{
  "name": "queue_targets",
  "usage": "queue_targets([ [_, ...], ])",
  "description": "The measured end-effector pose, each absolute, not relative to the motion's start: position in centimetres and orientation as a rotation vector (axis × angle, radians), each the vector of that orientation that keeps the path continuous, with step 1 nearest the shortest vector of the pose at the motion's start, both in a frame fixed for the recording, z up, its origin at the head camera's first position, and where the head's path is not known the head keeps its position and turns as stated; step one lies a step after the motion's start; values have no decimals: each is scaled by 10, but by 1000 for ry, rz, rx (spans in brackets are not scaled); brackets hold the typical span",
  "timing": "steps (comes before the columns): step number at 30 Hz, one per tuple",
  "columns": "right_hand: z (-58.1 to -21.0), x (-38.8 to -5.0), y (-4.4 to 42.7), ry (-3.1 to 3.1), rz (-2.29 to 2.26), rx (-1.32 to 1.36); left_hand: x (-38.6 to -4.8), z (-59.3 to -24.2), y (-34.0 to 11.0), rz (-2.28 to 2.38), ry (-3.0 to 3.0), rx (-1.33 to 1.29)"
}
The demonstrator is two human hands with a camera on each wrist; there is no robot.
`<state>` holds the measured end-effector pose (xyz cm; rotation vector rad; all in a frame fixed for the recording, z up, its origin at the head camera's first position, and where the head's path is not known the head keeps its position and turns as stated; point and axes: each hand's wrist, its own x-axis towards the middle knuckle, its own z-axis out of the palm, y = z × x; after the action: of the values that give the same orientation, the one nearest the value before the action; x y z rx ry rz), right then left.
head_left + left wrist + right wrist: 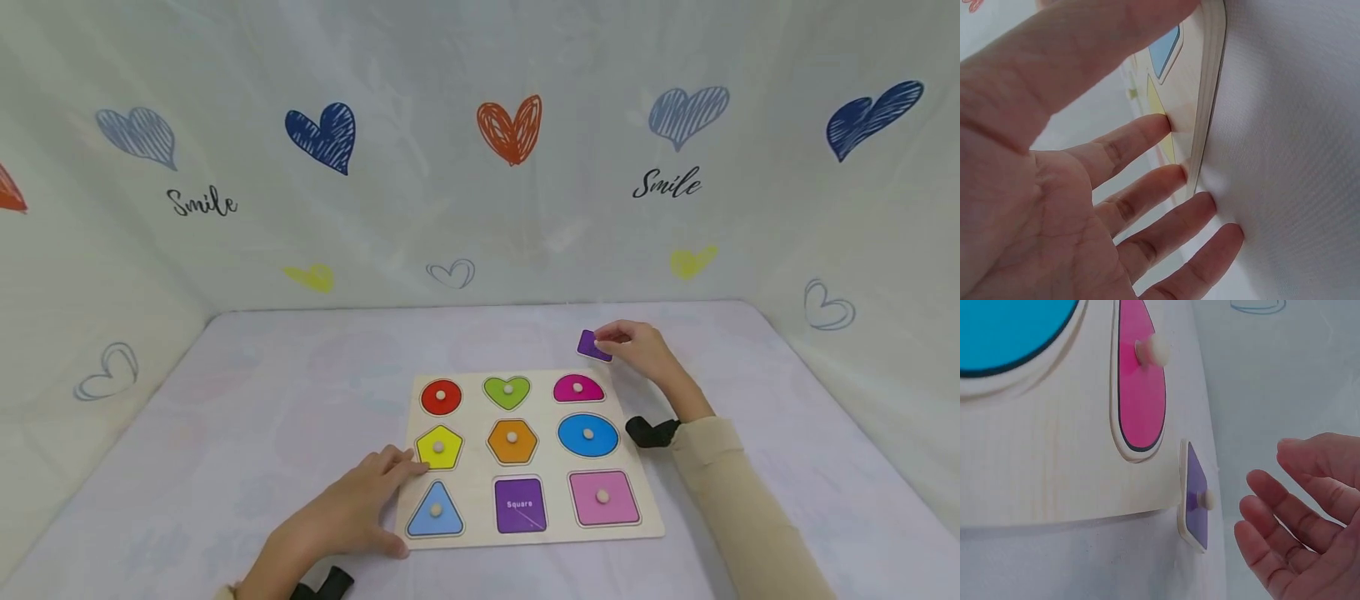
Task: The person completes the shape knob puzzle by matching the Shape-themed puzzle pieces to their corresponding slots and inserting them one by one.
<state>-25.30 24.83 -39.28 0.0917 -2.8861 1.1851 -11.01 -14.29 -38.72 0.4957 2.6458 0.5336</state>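
Note:
A wooden peg puzzle board (551, 457) lies on the table. My left hand (352, 508) rests against its left side, fingers spread, some fingertips on the board's edge beside the yellow pentagon (448, 448). Past the board's far right corner lies a purple square piece (1195, 475) with a round knob (1209, 500). My right hand (637, 348) is beside this piece; the right wrist view shows its loosely bent fingers apart from the knob. In the board's front row, the recess printed "Square" (519, 518) has no piece in it.
Knobbed pieces sit in the board, among them a blue triangle (442, 521), a pink square (615, 510), a blue oval (573, 435) and a magenta half-circle (564, 390). A white cloth (285, 400) covers the table. Behind it hangs a heart-printed curtain (420, 200).

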Motion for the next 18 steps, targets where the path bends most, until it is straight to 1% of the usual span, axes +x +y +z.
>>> queue_targets([
  [3,-393,-259,250,-2893,1222,32,-110,-388,-143,531,2640,484],
  [9,-391,-269,252,-2924,1314,27,-110,-388,-143,529,2642,490],
  [18,-396,-277,249,-3008,1238,-51,-109,-387,-143,530,2646,510],
])
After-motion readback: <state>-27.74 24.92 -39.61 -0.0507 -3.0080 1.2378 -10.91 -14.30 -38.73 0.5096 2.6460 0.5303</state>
